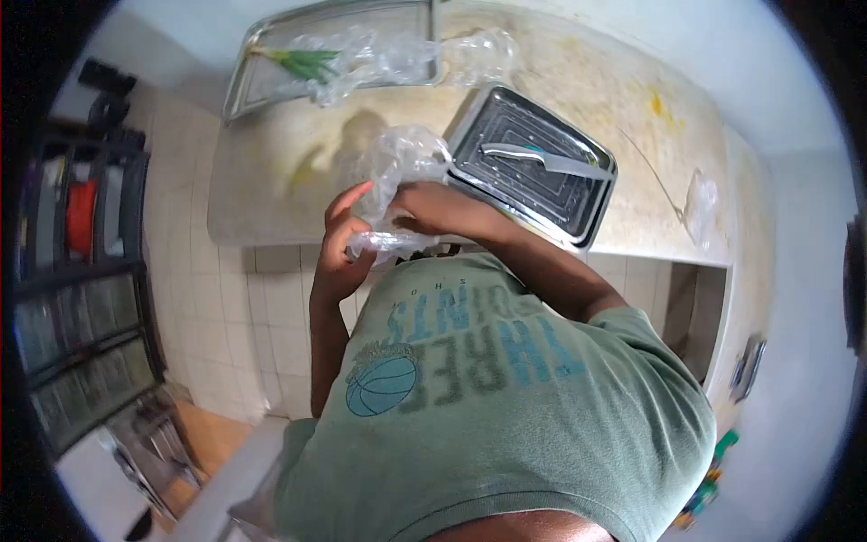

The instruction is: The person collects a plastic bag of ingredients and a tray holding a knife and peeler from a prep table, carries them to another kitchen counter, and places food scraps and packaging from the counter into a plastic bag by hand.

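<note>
Your left hand (pixel 340 242) grips one clear bag (pixel 402 155) between fingers and thumb, just left of centre; your right hand (pixel 444 210) bends over it, fingers too hidden to tell their grip. Two trays: one upper left (pixel 437 41) bearing one green bunch (pixel 309 64), one upper centre (pixel 524 194) under one knife (pixel 551 162)

Kitchen, home or commercial unclear. Evidence: stained worktop (pixel 578 77) with a kitchen knife (pixel 546 161) lying on a black-based metal tray (pixel 479 107), and what looks like spring onion (pixel 312 63) on another metal tray (pixel 242 83). Pale tiled floor (pixel 194 298), dark shelving rack (pixel 135 208) alongside.
</note>
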### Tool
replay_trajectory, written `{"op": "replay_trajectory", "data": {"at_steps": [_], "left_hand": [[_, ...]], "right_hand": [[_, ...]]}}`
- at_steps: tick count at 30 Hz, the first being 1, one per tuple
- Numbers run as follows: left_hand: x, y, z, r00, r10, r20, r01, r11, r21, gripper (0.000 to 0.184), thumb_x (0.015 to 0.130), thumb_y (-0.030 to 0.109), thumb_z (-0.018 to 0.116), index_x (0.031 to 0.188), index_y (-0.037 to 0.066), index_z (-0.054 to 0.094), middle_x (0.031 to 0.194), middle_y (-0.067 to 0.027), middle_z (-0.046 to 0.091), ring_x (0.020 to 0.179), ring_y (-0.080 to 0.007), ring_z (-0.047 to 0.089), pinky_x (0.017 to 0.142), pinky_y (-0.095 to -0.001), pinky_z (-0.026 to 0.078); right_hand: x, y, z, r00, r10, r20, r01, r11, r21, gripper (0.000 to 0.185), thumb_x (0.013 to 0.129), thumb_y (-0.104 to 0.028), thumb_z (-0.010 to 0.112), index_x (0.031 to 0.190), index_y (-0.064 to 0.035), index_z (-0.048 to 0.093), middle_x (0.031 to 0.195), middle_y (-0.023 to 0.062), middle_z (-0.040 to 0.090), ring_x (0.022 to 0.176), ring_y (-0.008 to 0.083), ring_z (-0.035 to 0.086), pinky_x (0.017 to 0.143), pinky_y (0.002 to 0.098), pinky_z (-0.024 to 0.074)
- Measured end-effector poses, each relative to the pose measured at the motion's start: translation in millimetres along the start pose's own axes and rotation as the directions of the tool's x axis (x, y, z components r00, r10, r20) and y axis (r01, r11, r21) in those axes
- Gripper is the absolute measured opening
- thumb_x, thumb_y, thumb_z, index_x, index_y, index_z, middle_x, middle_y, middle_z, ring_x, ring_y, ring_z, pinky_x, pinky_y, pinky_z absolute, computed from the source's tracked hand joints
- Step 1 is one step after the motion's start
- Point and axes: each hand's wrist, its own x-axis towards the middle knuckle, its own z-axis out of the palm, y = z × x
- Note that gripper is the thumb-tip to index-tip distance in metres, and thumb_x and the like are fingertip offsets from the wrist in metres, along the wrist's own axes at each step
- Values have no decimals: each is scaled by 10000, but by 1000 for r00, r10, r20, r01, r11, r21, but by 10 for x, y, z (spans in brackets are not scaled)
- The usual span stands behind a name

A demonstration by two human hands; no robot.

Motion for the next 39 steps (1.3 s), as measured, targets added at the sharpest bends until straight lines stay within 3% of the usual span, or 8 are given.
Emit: {"op": "replay_trajectory", "data": {"at_steps": [6,11,15,21,23,29,36,39], "left_hand": [[574,-5,326,990,-131,51,104,925,366,913,536,239,793,1262,84,261,1384,-201,111,1267,-370,142,1020,-458,179],[1196,-511,532,999,1,-32,17,834,551,1141,462,322,828,1323,55,130,1377,-245,16,1268,-442,0,1007,-534,148],[1315,-871,630,965,-241,-99,255,797,548,794,615,208,740,1253,11,310,1244,-225,377,1166,-358,369,944,-416,322],[623,-819,914,949,-297,-103,314,886,342,263,791,104,532,1031,-2,537,902,-48,585,844,-174,550,751,-294,435],[307,-633,1178,837,-468,-284,466,881,-81,248,814,99,500,1043,10,532,929,-36,570,859,-139,525,763,-280,428],[-501,106,1699,669,-439,-600,471,874,-115,238,865,128,471,1076,25,511,982,-39,553,918,-133,518,792,-283,422],[-1140,949,2090,523,-479,-705,553,820,-146,207,877,132,454,1029,11,524,986,-48,552,913,-126,517,792,-264,417],[-1362,1155,2287,509,-511,-692,617,778,-120,189,876,105,423,1002,10,528,949,-38,553,867,-112,509,758,-249,415]], "right_hand": [[-1266,-142,-529,860,358,-364,-157,864,478,177,737,-29,561,905,-42,616,899,115,616,836,251,584,722,332,456],[-2592,789,-227,24,473,-881,-706,632,320,345,717,-66,578,1061,-66,555,927,156,591,847,279,569,739,339,455],[-3326,1271,-91,-221,841,-493,-559,306,771,656,711,-302,664,1204,37,395,979,215,582,887,302,581,771,338,458],[-3368,1756,-147,47,960,-276,-641,241,729,674,605,-398,714,1070,48,515,953,196,605,854,258,603,782,310,458],[-3352,1687,-253,164,972,-168,-381,219,898,465,597,-205,724,951,58,576,883,157,624,810,208,603,738,291,466],[-3431,1811,-88,382,922,-56,357,-91,930,573,726,-208,676,1150,59,398,1067,166,535,923,263,556,783,394,464],[-3505,1982,3,380,919,-103,103,68,992,414,887,-312,438,1118,30,398,1021,161,523,937,290,523,807,414,409],[-3456,1884,-16,209,916,-343,-396,400,827,353,918,-268,352,1057,42,447,955,188,543,902,302,529,768,392,401]]}}
